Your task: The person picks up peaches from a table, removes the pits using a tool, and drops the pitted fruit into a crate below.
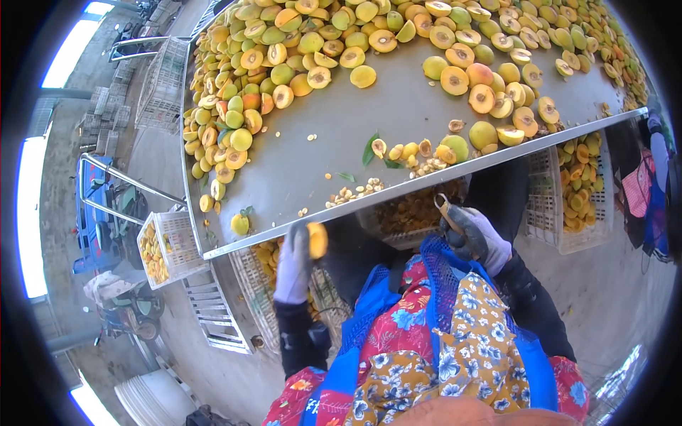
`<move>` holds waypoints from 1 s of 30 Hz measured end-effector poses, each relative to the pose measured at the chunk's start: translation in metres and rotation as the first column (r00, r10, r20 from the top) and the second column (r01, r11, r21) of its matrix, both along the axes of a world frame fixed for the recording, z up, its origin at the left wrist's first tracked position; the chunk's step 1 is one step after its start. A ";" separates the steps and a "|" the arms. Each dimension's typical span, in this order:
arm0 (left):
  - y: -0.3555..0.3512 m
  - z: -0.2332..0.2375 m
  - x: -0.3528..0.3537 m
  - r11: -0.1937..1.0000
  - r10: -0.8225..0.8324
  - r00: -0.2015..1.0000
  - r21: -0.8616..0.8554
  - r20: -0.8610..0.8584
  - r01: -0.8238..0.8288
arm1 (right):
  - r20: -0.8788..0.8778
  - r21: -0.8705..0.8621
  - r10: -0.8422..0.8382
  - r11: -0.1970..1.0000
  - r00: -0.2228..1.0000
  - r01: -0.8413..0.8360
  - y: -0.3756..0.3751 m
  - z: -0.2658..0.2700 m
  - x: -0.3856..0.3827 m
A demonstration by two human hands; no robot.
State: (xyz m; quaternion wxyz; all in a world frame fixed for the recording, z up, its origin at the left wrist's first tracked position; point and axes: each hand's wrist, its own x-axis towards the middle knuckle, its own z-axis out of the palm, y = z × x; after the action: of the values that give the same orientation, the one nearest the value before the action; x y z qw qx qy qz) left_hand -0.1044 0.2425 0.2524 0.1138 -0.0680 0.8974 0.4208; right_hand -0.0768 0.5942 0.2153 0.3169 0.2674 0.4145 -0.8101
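Note:
My left hand (293,259), in a grey and lilac glove, is closed on a yellow-orange fruit half (317,240) just below the front edge of the metal table (284,177). In my right hand (472,234), also gloved, is a metal tool with a looped tip (442,204), held below the same edge. Halved fruit (355,35) and whole ones are heaped along the table's far side. Near the front edge lie loose pits (362,190), green leaves (369,149) and several fruit pieces.
White crates of fruit pieces stand under the table (259,298), at its left corner (186,245) and at the right (586,234). Part of another person in blue (657,206) shows at the far right. A motorcycle (135,312) stands at the left.

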 end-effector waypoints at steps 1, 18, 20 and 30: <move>-0.016 0.021 0.005 0.961 0.057 0.994 -0.276 0.088 -0.031 | -0.011 0.030 0.015 0.999 1.000 -0.014 0.002 -0.004 0.001; 0.300 -0.078 -0.234 0.858 -0.513 0.814 -0.183 -0.274 0.479 | -0.270 0.540 0.081 0.838 0.960 0.081 0.033 0.014 0.008; 0.265 -0.097 -0.220 0.915 -0.335 0.931 0.188 -0.146 0.358 | -0.381 0.602 0.168 0.791 0.909 0.106 0.038 0.015 0.002; 0.157 -0.013 -0.087 0.621 -0.216 0.963 0.784 0.163 0.007 | -0.495 0.864 0.730 0.354 0.472 0.358 -0.003 0.014 0.001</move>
State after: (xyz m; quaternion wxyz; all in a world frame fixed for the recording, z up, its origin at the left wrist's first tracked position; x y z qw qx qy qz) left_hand -0.1917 0.3991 0.2396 0.2658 -0.0068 0.6097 0.7467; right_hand -0.0760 0.5910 0.2289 -0.0291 -0.1085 0.9130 -0.3922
